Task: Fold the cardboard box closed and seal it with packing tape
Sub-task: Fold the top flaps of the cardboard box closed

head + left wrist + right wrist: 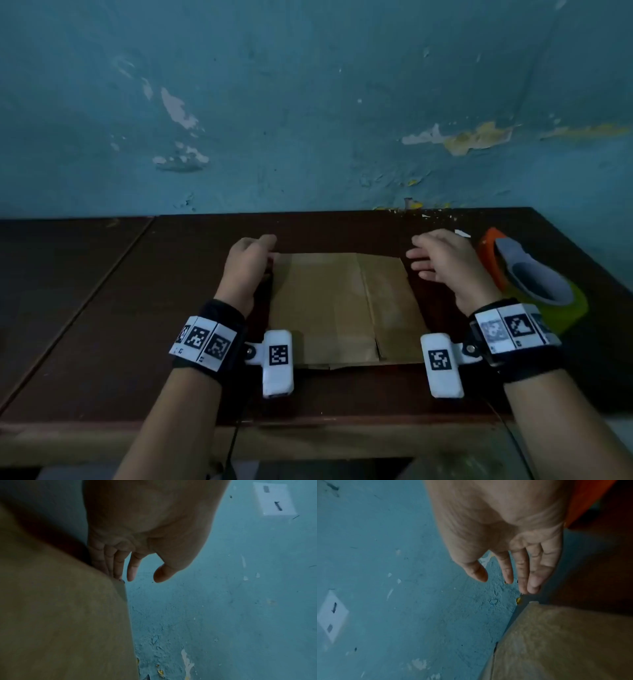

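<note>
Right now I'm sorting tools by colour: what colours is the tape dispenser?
Orange, grey and yellow-green tape dispenser, clearest in the head view.

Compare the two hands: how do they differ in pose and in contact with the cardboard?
The left hand lies at the cardboard's left edge, fingers along it; the right hand hovers clear of the right edge. The left hand's fingers lie together; the right hand's are spread. Both are open, holding nothing.
</note>
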{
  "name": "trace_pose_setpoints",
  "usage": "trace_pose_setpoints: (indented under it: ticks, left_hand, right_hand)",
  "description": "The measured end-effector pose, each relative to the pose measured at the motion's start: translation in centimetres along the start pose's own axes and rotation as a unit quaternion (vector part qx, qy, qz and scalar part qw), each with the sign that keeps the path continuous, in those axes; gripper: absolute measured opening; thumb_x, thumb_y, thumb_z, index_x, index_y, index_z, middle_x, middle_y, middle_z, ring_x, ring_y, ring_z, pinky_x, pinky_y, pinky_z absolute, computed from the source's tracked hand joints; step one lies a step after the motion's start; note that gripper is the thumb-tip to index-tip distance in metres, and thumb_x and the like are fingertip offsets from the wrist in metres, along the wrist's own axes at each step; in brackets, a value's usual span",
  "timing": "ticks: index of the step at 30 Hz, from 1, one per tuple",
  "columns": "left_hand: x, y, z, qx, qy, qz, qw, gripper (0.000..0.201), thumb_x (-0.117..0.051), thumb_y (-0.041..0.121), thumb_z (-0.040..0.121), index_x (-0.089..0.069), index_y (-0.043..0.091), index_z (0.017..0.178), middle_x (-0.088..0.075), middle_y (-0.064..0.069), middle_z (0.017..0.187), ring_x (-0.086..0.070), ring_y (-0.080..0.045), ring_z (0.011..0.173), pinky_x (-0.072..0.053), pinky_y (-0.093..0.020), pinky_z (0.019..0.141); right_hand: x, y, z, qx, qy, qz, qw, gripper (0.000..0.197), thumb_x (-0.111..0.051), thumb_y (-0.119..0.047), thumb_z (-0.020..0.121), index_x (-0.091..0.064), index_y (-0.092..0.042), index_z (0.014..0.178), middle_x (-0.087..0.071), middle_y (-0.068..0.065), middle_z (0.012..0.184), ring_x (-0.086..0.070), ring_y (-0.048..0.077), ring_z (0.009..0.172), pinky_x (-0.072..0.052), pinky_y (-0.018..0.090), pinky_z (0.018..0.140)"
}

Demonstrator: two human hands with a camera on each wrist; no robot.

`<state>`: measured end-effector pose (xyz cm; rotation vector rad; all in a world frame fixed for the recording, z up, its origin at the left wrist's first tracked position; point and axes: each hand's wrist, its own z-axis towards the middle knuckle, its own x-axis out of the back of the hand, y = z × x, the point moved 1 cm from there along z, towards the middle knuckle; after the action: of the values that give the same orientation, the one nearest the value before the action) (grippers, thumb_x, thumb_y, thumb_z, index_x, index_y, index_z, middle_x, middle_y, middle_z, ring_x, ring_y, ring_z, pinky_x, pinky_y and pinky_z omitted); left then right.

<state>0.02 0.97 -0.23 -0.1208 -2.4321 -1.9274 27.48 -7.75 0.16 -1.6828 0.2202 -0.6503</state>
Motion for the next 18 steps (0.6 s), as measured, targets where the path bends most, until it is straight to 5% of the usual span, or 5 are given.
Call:
trace_pose_setpoints:
  ticks: [3,7,12,18]
  left_hand:
    - [0.1,-0.1,0.3,-0.011,-0.002,0.058,0.998,0.025,-0.059,0.037,0.100,-0.064,0.014,0.108,-0.069,-0.014,0.114,-0.064,-0.029,0.106,-0.051,-0.041,0.088]
    - [-0.2,-0.4,-0.5,-0.031,-0.028,0.081,0.996,0.032,-0.070,0.037,0.094,-0.063,0.015,0.117,-0.064,-0.005,0.113,-0.060,-0.020,0.102,-0.046,-0.031,0.072]
    - [-0.3,-0.5,-1.0,-0.027,-0.030,0.045,0.998,0.043,-0.077,0.023,0.090,-0.059,0.015,0.128,-0.063,-0.007,0.117,-0.062,-0.022,0.102,-0.052,-0.034,0.074]
    - [-0.6,0.6,-1.5,-0.035,-0.041,-0.044,0.998,0.022,-0.070,0.025,0.095,-0.068,0.012,0.112,-0.071,-0.012,0.104,-0.067,-0.024,0.090,-0.052,-0.034,0.067]
  right_hand:
    - [0.1,0.1,0.0,-0.013,-0.002,-0.006,1.000,0.012,-0.059,-0.030,0.101,-0.064,-0.020,0.105,-0.073,0.008,0.100,-0.072,0.024,0.089,-0.059,0.035,0.075]
    - [-0.5,0.2,-0.3,-0.030,-0.022,0.018,0.999,0.013,-0.062,-0.026,0.100,-0.066,-0.015,0.103,-0.074,0.012,0.099,-0.069,0.020,0.083,-0.060,0.033,0.073]
    - [-0.6,0.4,0.0,0.018,0.016,-0.047,0.999,0.010,-0.063,-0.027,0.097,-0.066,-0.019,0.102,-0.071,0.005,0.098,-0.069,0.019,0.091,-0.060,0.042,0.088]
    - [-1.9,-0.4,-0.4,0.004,-0.056,-0.003,0.998,0.019,-0.063,-0.030,0.098,-0.067,-0.021,0.115,-0.070,0.000,0.111,-0.066,0.015,0.102,-0.055,0.041,0.096]
